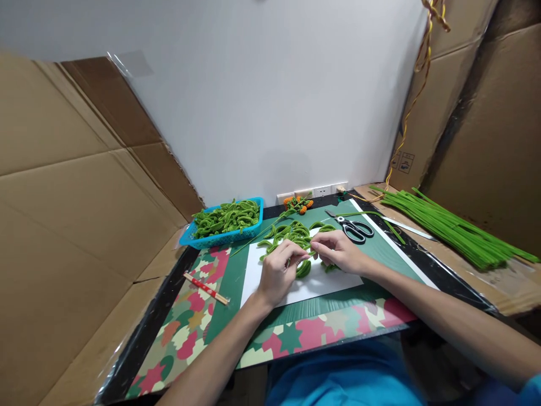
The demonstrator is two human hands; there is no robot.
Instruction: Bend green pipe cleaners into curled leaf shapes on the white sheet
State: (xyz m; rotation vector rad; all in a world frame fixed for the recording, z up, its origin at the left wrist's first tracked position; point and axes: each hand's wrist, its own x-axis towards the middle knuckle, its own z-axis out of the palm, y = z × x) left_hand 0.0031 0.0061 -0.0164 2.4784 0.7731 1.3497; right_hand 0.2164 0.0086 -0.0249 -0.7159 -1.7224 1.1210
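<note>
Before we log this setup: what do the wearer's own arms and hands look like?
Left grip and right grip: bare human hands, no gloves visible. Forearms uncovered, tapering to the wrists; no watch, cable or marking visible. Blue sleeve edges in on the right arm; left sleeve out of view.

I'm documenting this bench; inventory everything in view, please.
Wall: one, white, back
Cardboard panels: several, brown, both sides
Socket plates: several, white, low on wall
Twisted cord: one, yellowish, right corner
Table: one, black, centre
Mat: one, green, patterned border, on table
Paper: one, white, on mat
Basket: one, blue, back left
Curled pieces: many, green, basket and paper
Flower sprig: one, orange and green, back centre
Scissors: one, black-handled, right of paper
Long stems: bundle plus loose ones, green, right
Flat strip: one, pale, near stems
Wrapped sticks: one packet, red and tan, left
Garment: one, blue, bottom
Left hand: one, bare, over paper
Right hand: one, bare, beside left
</note>
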